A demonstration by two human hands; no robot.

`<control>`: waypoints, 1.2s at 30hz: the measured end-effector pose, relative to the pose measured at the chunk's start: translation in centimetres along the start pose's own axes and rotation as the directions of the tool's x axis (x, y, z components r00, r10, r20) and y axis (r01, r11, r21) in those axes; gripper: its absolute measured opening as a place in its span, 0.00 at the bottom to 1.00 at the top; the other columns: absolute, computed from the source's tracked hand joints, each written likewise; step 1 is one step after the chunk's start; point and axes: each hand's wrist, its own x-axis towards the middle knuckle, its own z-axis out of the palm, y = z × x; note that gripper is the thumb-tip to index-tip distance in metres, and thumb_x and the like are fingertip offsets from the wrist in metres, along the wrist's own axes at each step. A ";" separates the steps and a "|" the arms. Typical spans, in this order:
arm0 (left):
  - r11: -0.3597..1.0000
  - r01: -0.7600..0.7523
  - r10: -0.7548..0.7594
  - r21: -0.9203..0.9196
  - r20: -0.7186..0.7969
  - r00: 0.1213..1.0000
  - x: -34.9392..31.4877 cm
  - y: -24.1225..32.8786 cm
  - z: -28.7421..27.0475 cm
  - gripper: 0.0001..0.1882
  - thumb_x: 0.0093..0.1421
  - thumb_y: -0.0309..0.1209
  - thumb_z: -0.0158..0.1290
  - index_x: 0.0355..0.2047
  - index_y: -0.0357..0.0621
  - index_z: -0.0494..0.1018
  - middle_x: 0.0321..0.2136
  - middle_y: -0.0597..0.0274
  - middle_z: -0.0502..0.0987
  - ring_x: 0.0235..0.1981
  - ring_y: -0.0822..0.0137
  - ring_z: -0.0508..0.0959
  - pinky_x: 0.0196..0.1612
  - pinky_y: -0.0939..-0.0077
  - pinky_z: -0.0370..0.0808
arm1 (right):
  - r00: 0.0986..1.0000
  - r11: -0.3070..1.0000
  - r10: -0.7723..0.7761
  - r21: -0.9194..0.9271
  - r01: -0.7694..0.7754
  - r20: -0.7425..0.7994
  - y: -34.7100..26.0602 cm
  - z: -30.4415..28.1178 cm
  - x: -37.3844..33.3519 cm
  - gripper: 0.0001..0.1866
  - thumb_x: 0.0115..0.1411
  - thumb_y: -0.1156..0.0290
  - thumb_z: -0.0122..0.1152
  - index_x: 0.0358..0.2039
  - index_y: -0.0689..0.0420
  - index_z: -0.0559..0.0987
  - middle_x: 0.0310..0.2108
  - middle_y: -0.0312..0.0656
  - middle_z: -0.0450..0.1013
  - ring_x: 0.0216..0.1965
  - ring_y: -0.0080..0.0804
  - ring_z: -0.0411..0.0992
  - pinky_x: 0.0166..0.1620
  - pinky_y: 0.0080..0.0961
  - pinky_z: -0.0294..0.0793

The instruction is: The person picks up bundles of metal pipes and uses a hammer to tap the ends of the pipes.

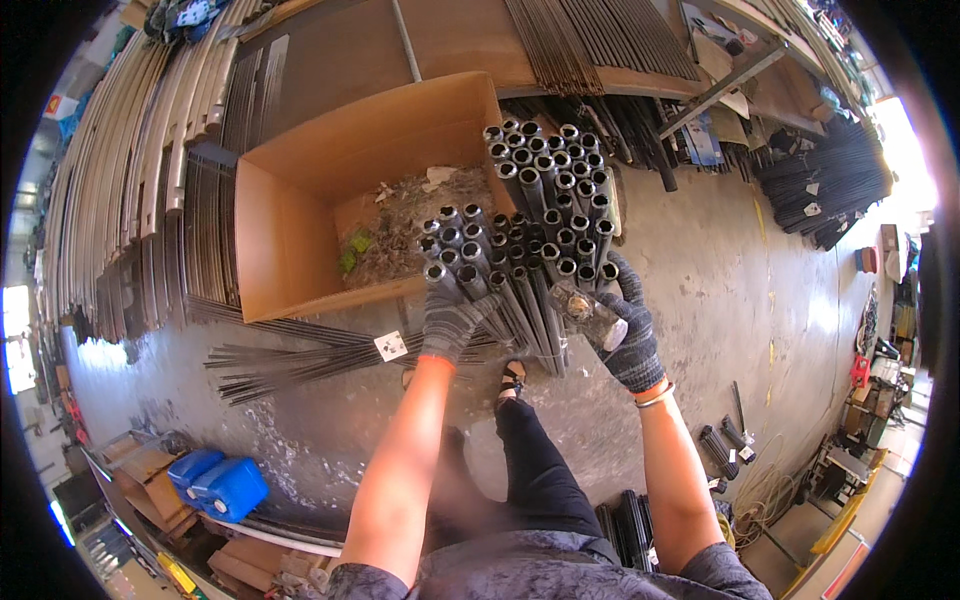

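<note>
Several dark metal tubes [555, 215] stand on end in front of me, their round open ends facing up. My left hand [455, 325], in a grey knit glove, is closed around tubes at the near left of the bundle. My right hand [630, 340], gloved the same way, is closed on what looks like a roll of clear plastic film [590, 315] with a brownish end. Its upper fingers lie against the bundle's right edge. The roll's far side and some fingers are hidden. The tubes on the left stand slightly lower than those behind.
A large open cardboard box [290, 220] with scraps inside stands left of the bundle. Thin dark rods [290, 365] lie on the floor by my feet. Long metal profiles [120, 150] are stacked at far left. Blue jerrycans [228, 490] sit at lower left, and bundled black rods [825, 175] at far right.
</note>
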 end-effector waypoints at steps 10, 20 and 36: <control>0.859 -0.166 0.069 0.485 0.212 0.975 1.8 -1.2 0.0 0.39 0.46 0.41 0.66 0.57 0.46 0.62 0.57 0.57 0.66 0.56 0.56 0.67 0.59 0.65 0.62 | 0.934 0.694 0.345 0.645 -0.321 0.093 1.6 0.6 -1.3 0.35 0.50 0.82 0.63 0.58 0.60 0.60 0.51 0.47 0.67 0.50 0.37 0.70 0.50 0.29 0.73; 0.733 0.084 -0.218 -0.675 -0.116 0.969 4.9 -10.4 -2.7 0.16 0.62 0.34 0.49 0.51 0.52 0.68 0.49 0.55 0.73 0.50 0.52 0.72 0.49 0.35 0.70 | 0.971 0.950 0.235 0.201 -0.239 0.043 0.6 1.9 -1.3 0.50 0.47 0.86 0.63 0.67 0.58 0.45 0.45 0.44 0.72 0.45 0.29 0.73 0.49 0.23 0.73; 0.999 -0.015 0.001 -0.030 -0.419 0.908 -8.4 -1.4 -4.8 0.62 0.39 0.41 0.71 0.66 0.42 0.41 0.61 0.45 0.55 0.62 0.54 0.59 0.63 0.61 0.59 | 0.949 0.912 0.102 -0.409 0.031 0.300 4.7 0.5 -11.4 0.25 0.49 0.84 0.56 0.50 0.57 0.75 0.51 0.44 0.73 0.52 0.37 0.71 0.57 0.31 0.64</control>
